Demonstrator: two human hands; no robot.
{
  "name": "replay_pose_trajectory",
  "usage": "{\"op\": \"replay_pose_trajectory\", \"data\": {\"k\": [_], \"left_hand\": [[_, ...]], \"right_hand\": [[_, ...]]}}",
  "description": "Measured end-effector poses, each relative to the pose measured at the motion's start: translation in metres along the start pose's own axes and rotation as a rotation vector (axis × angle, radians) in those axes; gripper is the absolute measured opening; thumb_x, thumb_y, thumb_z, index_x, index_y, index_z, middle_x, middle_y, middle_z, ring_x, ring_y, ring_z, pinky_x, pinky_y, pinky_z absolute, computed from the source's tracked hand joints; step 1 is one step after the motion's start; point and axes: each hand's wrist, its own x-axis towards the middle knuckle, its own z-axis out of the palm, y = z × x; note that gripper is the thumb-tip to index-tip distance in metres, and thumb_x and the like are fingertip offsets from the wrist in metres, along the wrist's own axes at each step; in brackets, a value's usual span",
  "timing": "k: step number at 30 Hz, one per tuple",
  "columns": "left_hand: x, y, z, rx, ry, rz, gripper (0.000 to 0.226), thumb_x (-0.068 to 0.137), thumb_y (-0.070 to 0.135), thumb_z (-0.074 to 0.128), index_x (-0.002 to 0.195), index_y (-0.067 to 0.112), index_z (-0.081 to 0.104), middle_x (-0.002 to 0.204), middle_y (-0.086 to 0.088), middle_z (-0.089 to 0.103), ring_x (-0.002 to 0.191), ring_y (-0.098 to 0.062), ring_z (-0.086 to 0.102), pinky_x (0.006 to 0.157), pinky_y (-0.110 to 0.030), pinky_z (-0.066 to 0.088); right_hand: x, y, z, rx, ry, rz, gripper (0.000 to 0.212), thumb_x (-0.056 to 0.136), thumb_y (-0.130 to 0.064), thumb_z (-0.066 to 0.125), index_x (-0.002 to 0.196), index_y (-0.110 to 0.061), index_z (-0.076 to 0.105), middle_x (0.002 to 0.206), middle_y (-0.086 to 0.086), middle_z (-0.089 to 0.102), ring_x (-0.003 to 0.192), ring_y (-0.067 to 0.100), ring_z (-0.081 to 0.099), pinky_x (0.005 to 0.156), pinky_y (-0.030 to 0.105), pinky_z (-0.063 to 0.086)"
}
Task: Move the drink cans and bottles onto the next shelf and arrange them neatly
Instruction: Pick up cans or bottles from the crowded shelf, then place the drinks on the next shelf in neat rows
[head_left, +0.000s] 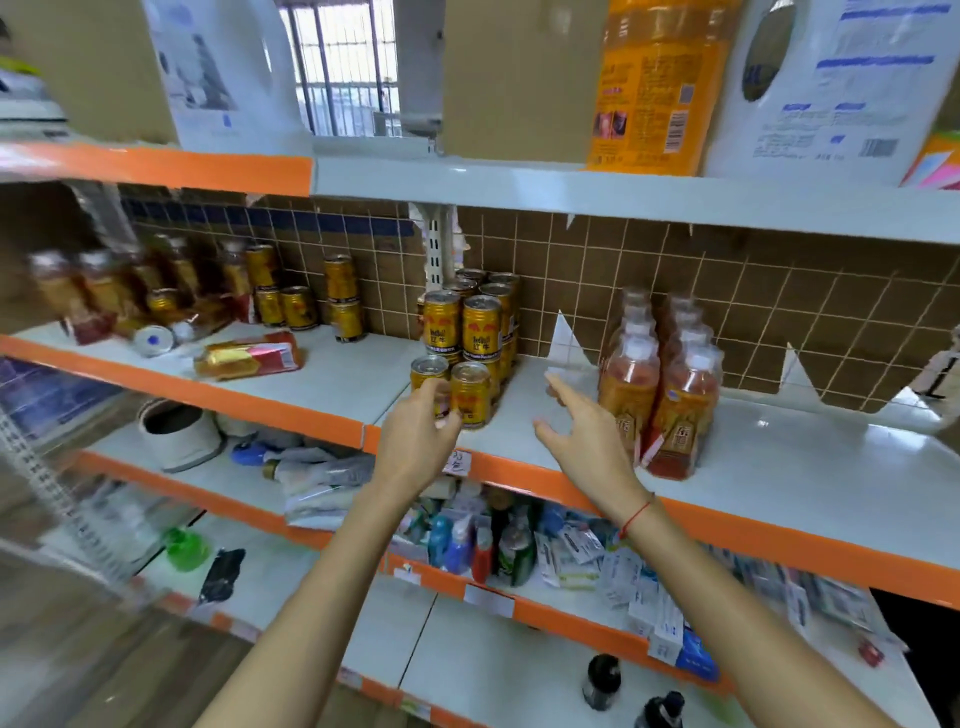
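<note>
Gold drink cans (480, 322) stand stacked at the left end of the right-hand shelf (779, 467). My left hand (418, 426) grips the front-left gold can (429, 370) of that stack. Beside it stands another front can (470, 392). My right hand (582, 421) hovers open over the shelf between the cans and two rows of orange drink bottles (660, 384). On the left-hand shelf (332, 379) more gold cans (301, 306) and blurred bottles (104, 291) stand at the back. One bottle (249, 356) lies there on its side.
A white pot (179, 434) and loose packets lie on the shelf below. Small bottles and sachets (493, 540) crowd the lower right shelf. Cardboard boxes and large jugs (654, 83) fill the top shelf. Torn white paper points (569, 343) stick up behind the bottles.
</note>
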Motion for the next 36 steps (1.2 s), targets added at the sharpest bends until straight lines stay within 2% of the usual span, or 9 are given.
{"op": "replay_pose_trajectory", "data": {"k": [3, 8, 11, 13, 16, 22, 27, 31, 36], "left_hand": [[-0.004, -0.023, -0.024, 0.025, 0.022, -0.016, 0.031, 0.091, 0.018, 0.056, 0.121, 0.010, 0.056, 0.115, -0.010, 0.065, 0.109, -0.025, 0.059, 0.086, -0.036, 0.046], [-0.006, -0.070, -0.075, 0.081, 0.047, -0.037, 0.034, 0.092, 0.019, 0.055, 0.124, 0.011, 0.055, 0.119, -0.010, 0.064, 0.110, -0.025, 0.059, 0.086, -0.038, 0.048], [-0.008, -0.106, -0.111, 0.105, 0.048, -0.041, 0.034, 0.093, 0.020, 0.054, 0.126, 0.012, 0.054, 0.120, -0.009, 0.064, 0.103, -0.025, 0.062, 0.083, -0.040, 0.051], [-0.009, -0.132, -0.138, 0.124, 0.047, -0.054, 0.034, 0.093, 0.021, 0.053, 0.127, 0.011, 0.053, 0.121, -0.008, 0.064, 0.098, -0.024, 0.063, 0.080, -0.040, 0.052], [-0.013, -0.171, -0.176, 0.117, 0.067, -0.051, 0.032, 0.093, 0.018, 0.054, 0.124, 0.009, 0.055, 0.117, -0.010, 0.064, 0.100, -0.023, 0.062, 0.082, -0.039, 0.051], [-0.023, -0.231, -0.227, 0.177, 0.105, -0.101, 0.024, 0.093, 0.022, 0.054, 0.115, 0.012, 0.058, 0.105, -0.007, 0.065, 0.097, -0.025, 0.060, 0.076, -0.041, 0.051], [-0.021, -0.263, -0.251, 0.157, 0.163, -0.144, 0.027, 0.093, 0.019, 0.056, 0.119, 0.011, 0.058, 0.111, -0.007, 0.065, 0.102, -0.024, 0.061, 0.078, -0.036, 0.048], [-0.015, -0.292, -0.259, 0.156, 0.184, -0.209, 0.029, 0.092, 0.018, 0.056, 0.120, 0.012, 0.058, 0.114, -0.007, 0.064, 0.099, -0.024, 0.061, 0.080, -0.039, 0.050], [0.011, -0.320, -0.267, 0.187, 0.209, -0.255, 0.029, 0.091, 0.019, 0.055, 0.119, 0.013, 0.059, 0.118, -0.004, 0.064, 0.110, -0.024, 0.058, 0.087, -0.040, 0.050]], "right_hand": [[0.003, -0.023, 0.018, 0.026, -0.034, -0.032, 0.057, 0.091, -0.024, 0.057, 0.144, -0.018, 0.037, 0.134, 0.005, 0.054, 0.123, 0.022, 0.049, 0.096, 0.033, 0.041], [0.011, -0.068, 0.057, 0.014, -0.041, -0.086, 0.056, 0.089, -0.023, 0.060, 0.142, -0.024, 0.041, 0.126, 0.005, 0.060, 0.114, 0.024, 0.055, 0.086, 0.033, 0.045], [0.016, -0.101, 0.088, 0.049, -0.048, -0.085, 0.055, 0.089, -0.021, 0.060, 0.140, -0.022, 0.043, 0.115, 0.007, 0.064, 0.105, 0.026, 0.058, 0.080, 0.033, 0.046], [0.018, -0.127, 0.113, 0.073, -0.075, -0.084, 0.055, 0.089, -0.021, 0.061, 0.140, -0.016, 0.043, 0.119, 0.011, 0.063, 0.108, 0.025, 0.058, 0.086, 0.033, 0.047], [0.022, -0.166, 0.151, 0.070, -0.111, -0.111, 0.056, 0.090, -0.025, 0.060, 0.141, -0.014, 0.041, 0.131, 0.008, 0.057, 0.119, 0.023, 0.053, 0.096, 0.035, 0.044], [0.026, -0.225, 0.212, 0.064, -0.201, -0.142, 0.052, 0.092, -0.027, 0.056, 0.141, -0.019, 0.040, 0.132, 0.005, 0.055, 0.120, 0.021, 0.052, 0.095, 0.033, 0.042], [0.037, -0.251, 0.246, 0.059, -0.257, -0.178, 0.050, 0.091, -0.026, 0.057, 0.139, -0.019, 0.043, 0.130, 0.006, 0.057, 0.119, 0.020, 0.053, 0.093, 0.030, 0.042], [0.054, -0.263, 0.275, 0.045, -0.301, -0.210, 0.050, 0.090, -0.026, 0.058, 0.137, -0.019, 0.045, 0.129, 0.007, 0.058, 0.117, 0.021, 0.054, 0.091, 0.030, 0.043], [0.091, -0.276, 0.306, 0.074, -0.295, -0.275, 0.047, 0.088, -0.024, 0.060, 0.134, -0.021, 0.048, 0.122, 0.004, 0.061, 0.112, 0.023, 0.056, 0.087, 0.033, 0.045]]}}
